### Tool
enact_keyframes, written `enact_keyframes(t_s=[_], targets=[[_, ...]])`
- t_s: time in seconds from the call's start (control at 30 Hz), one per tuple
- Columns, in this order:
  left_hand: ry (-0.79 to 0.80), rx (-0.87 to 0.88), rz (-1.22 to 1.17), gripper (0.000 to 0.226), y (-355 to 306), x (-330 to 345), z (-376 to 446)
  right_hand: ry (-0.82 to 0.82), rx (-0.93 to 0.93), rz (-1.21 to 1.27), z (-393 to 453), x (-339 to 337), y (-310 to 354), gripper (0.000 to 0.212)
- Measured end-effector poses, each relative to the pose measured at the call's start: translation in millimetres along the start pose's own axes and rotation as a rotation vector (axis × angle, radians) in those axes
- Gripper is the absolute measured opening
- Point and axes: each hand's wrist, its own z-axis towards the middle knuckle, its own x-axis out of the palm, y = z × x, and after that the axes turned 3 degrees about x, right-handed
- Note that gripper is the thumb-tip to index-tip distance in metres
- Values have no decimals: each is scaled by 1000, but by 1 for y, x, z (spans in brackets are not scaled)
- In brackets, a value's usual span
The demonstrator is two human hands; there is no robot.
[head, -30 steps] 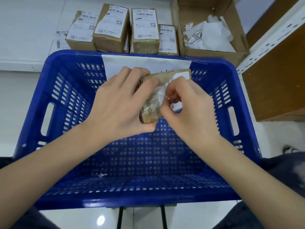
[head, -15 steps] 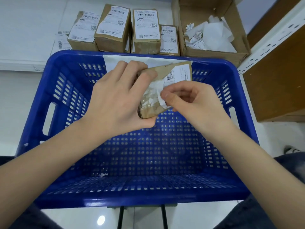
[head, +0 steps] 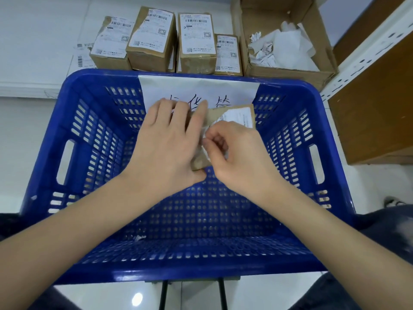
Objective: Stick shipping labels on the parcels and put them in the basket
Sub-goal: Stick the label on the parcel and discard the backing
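A blue plastic basket (head: 73,135) with perforated walls is seen from above, its floor bare except for a small scrap of paper. Above its middle, a small brown parcel (head: 213,114) is gripped by the left hand (head: 165,142), fingers curled over its top and thumb tucked under its lower edge. A white shipping label (head: 240,117) lies partly on the parcel's face. A crumpled strip of white film or backing at the label's near edge is pinched by the curled fingers of the right hand (head: 237,153) (what exactly it is cannot be told). A handwritten paper sign (head: 196,90) is fixed to the basket's far wall. Beyond it, four labelled parcels (head: 197,43) are lined up on a white surface, beside an open carton (head: 290,41) of crumpled paper waste. The label could probably be torn, creased or set crooked if the strip is pulled too sharply, and the parcel could be dropped into the basket before the label is pressed flat.
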Motion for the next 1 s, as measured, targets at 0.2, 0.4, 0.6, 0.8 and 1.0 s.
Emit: enact_keyframes(t_s=[0.2,0.4,0.6,0.8,1.0], targets=[[25,20,-16,81,-2,-1,-1,27,-14,62,-5,3,8,8],[87,-42,-128,91,-3,-3,0,118,172,109,-2,-15,5,11],[100,-66,-128,95,11,-10,-4,68,249,115,5,-43,-3,21],[153,-66,-122,94,9,-12,-6,101,170,-92,2,-35,-5,6],[172,-56,-94,96,12,-13,-7,249,321,360,8,-48,-6,25]])
